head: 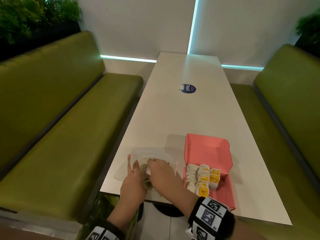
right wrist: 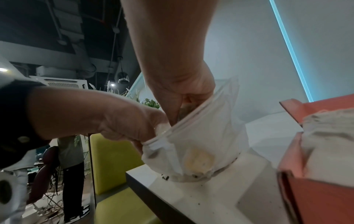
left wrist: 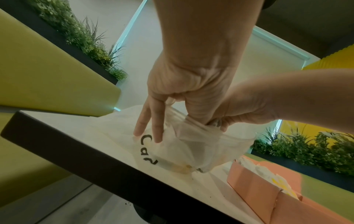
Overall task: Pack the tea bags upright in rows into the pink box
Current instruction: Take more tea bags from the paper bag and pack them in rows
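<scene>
White rectangular table [head: 181, 118] between green benches. Left hand [head: 132, 184] pinches the translucent plastic bag [left wrist: 193, 150] rim; right hand [head: 162, 172] reaches inside (grip hidden). Tea bags [head: 201, 179] upright in the pink cardboard box [head: 223, 186], just right.

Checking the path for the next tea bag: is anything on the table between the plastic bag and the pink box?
Nothing visible. Only bare table lies between the plastic bag and the pink box, whose right side is unfilled beside the tea bags.
</scene>
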